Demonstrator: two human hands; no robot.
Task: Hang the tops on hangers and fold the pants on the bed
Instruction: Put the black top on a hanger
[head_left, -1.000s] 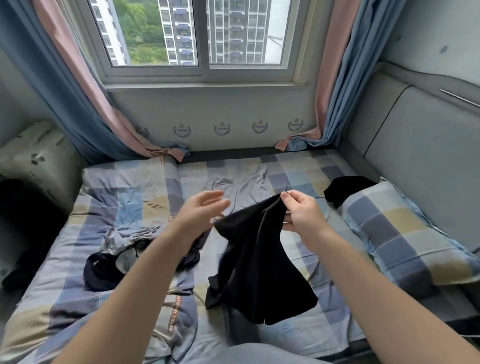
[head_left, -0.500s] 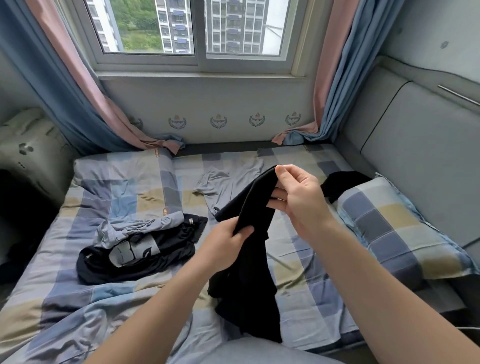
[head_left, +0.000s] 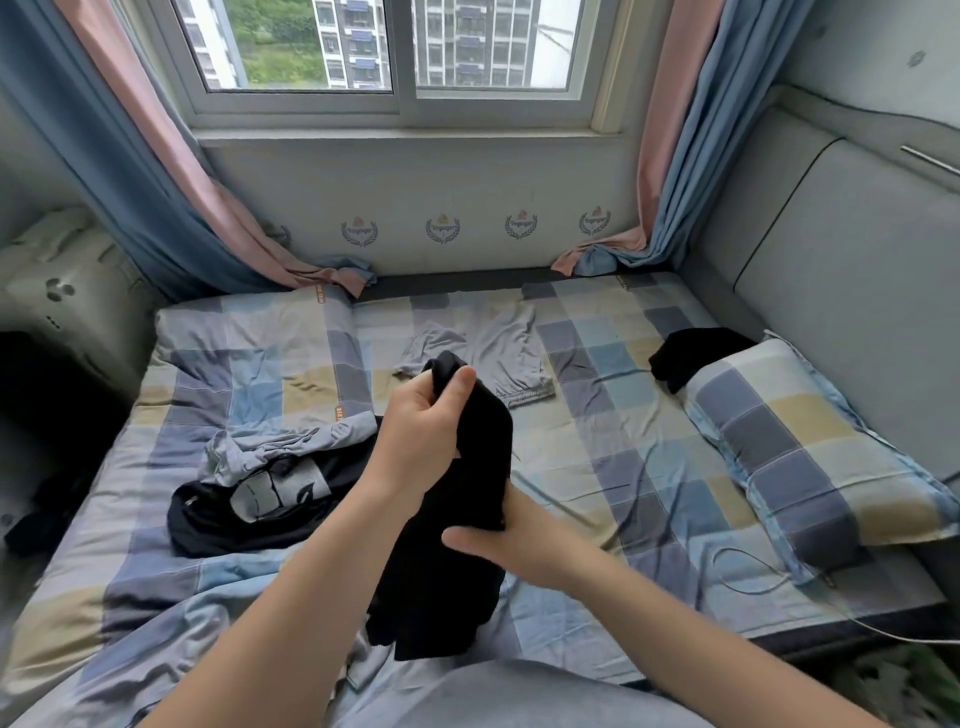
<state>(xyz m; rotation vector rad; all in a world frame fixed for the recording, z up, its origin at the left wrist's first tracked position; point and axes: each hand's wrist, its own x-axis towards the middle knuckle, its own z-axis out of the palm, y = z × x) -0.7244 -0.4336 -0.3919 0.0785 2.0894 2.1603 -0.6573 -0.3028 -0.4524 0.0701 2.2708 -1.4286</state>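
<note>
A black garment (head_left: 462, 525) hangs bunched above the checked bed (head_left: 623, 452) in front of me. My left hand (head_left: 421, 436) grips its top end, fingers curled round the cloth. My right hand (head_left: 493, 540) holds it lower down, with the thumb in front and the fingers hidden behind the fabric. Grey pants (head_left: 488, 353) lie flat on the bed beyond my hands. To the left lies a heap of grey and black clothes (head_left: 265, 483). Another black garment (head_left: 691, 353) lies against the pillow (head_left: 800, 447). No hanger is in view.
A checked duvet (head_left: 249, 353) lies rumpled over the bed's left side. A thin cable (head_left: 753, 582) runs across the near right of the sheet. A padded headboard (head_left: 841, 270) stands on the right, and the window wall with curtains (head_left: 166, 197) closes off the far side.
My left hand has risen from the garment's middle to grip its top. My right hand has let go of the top and dropped to hold it lower down.
</note>
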